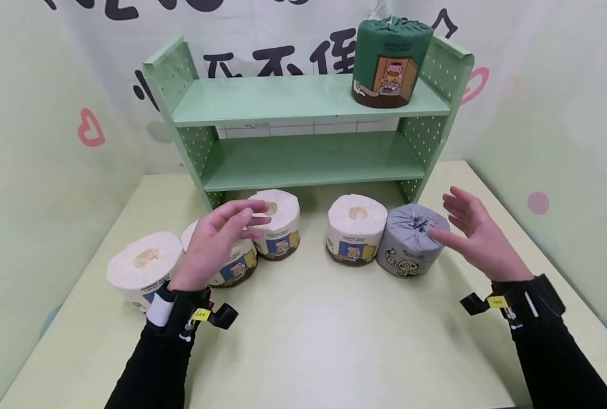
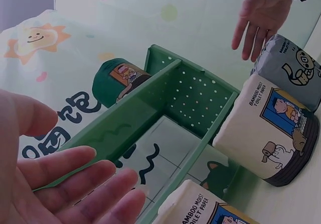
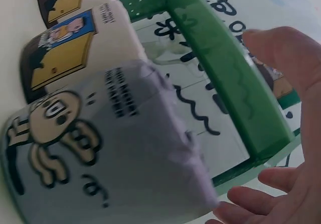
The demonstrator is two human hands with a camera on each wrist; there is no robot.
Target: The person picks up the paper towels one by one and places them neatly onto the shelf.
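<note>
My left hand (image 1: pixel 213 238) hovers with loosely extended fingers over the white toilet paper rolls on the left, hiding part of one roll (image 1: pixel 238 264). Its fingertips overlap another white roll (image 1: pixel 278 230) in the head view; nothing is in its grasp. On the other side, my right hand (image 1: pixel 474 238) is spread beside a grey-wrapped roll (image 1: pixel 411 244), its thumb tip right by the gathered top. The right wrist view shows this grey roll (image 3: pixel 110 148) close up, with the palm empty. A white roll (image 1: pixel 356 227) stands against the grey one's left side.
A green two-tier shelf (image 1: pixel 308 159) stands at the back of the table (image 1: pixel 324 352). On its top board, at the right, sits a green-wrapped roll (image 1: pixel 391 62). Another white roll (image 1: pixel 145 264) stands at far left. Pale walls flank the table.
</note>
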